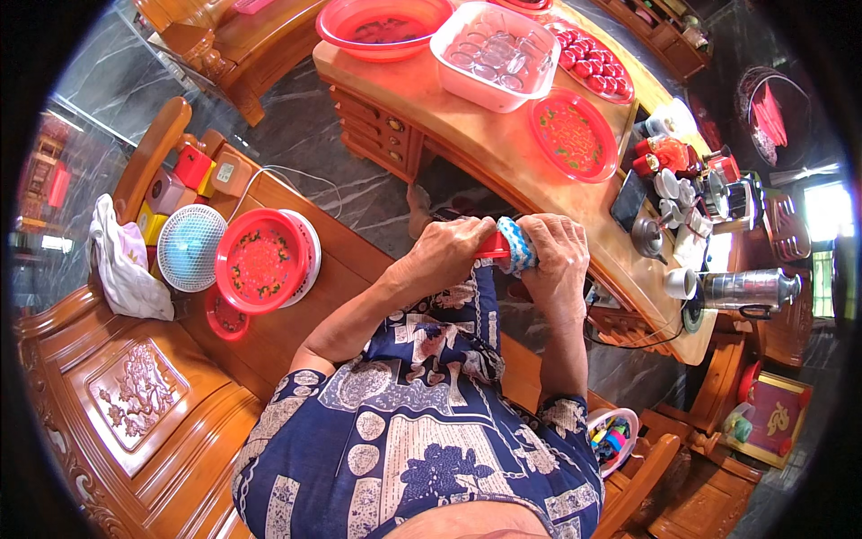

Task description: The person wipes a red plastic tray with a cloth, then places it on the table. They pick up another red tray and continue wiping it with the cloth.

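In front of my lap, both hands are raised around a small red cup-like item (493, 246). My left hand (452, 252) grips it from the left. On the other side, my right hand (555, 252) holds a blue and white checked cloth (517, 244) around the item's right end. The fingers hide much of the item, so its full shape cannot be told. Beyond the hands, a patterned red plastic tray (574, 135) lies on the wooden table (471, 145). Near it stands a pale pink tub (495, 57) of clear glasses.
A red basin (384, 27) and a tray of red cups (596, 64) stand on the table. At right are a dark teapot (648, 237), a white mug (680, 283) and a metal flask (747, 288). Stacked red trays (261, 261) rest on the bench at left.
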